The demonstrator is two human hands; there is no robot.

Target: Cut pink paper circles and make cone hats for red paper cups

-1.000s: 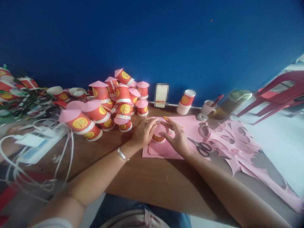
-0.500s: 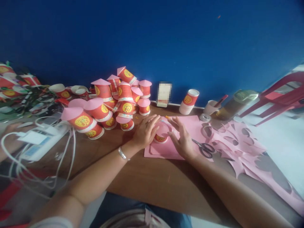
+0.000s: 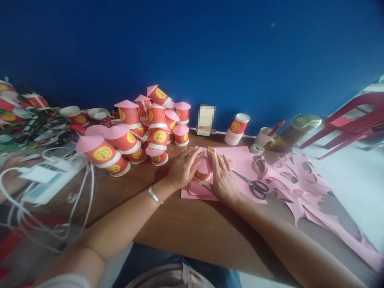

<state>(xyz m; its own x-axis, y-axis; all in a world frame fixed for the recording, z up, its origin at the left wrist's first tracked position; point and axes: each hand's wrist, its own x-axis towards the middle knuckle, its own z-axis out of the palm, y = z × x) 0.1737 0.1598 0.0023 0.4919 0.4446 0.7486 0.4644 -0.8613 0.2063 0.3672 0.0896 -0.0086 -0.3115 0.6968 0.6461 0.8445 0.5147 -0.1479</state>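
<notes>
A red paper cup [image 3: 202,176] stands upside down on the pink paper sheets [image 3: 240,176], with a pink paper cone [image 3: 205,164] on top. My left hand [image 3: 183,168] curves round its left side, fingers pressed together against it. On the other side my right hand [image 3: 223,179] lies against the cone and cup, its fingers long and close together. Between them the two hands hold the cup, and they hide part of it. A yellow-orange pen or pencil [image 3: 228,158] lies just beyond my right fingers. Scissors [image 3: 255,187] rest right of that hand.
Several cone-topped red cups [image 3: 159,136] are piled at the left. Nearer left are a power strip [image 3: 45,182] with white cables and another person's hand [image 3: 12,172]. Pink paper scraps [image 3: 303,180], a tape roll [image 3: 257,149], stacked cups [image 3: 237,130] and a jug [image 3: 292,134] stand right.
My right hand has come in leftward from beside the cup and now touches the cone and cup. My left hand stays in almost the same place.
</notes>
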